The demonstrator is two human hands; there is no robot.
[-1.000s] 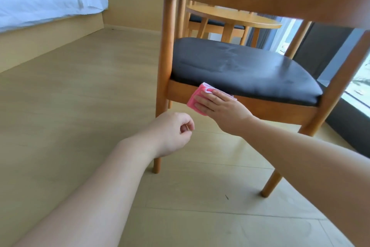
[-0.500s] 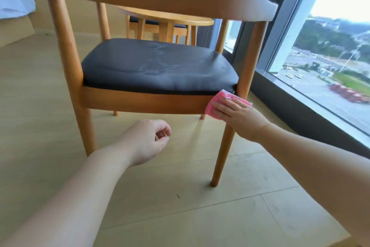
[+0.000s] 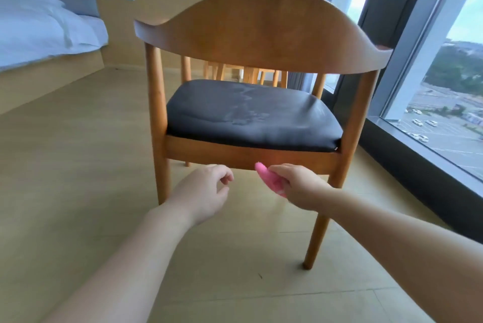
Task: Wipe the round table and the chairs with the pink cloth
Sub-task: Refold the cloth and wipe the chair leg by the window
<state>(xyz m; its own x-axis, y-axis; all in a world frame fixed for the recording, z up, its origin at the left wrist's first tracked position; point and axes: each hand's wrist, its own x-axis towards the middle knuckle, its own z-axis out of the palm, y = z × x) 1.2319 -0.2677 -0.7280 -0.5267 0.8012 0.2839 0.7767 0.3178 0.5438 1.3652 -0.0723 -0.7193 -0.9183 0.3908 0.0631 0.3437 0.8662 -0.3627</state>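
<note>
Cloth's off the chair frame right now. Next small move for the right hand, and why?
Probably lift the right hand and press the pink cloth onto the curved backrest. The cloth hangs just below the seat rail, touching nothing clearly, and the backrest directly faces the person. The left hand is empty.

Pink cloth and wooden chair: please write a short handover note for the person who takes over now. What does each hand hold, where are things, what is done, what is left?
Right hand: holds the folded pink cloth just below the rear seat rail of the wooden chair with black cushion.
Left hand: empty, fingers loosely curled, touching nothing.
Done: cannot be judged from this view.
Left: the round wooden table, barely visible behind the chair, and the other chair.
</note>
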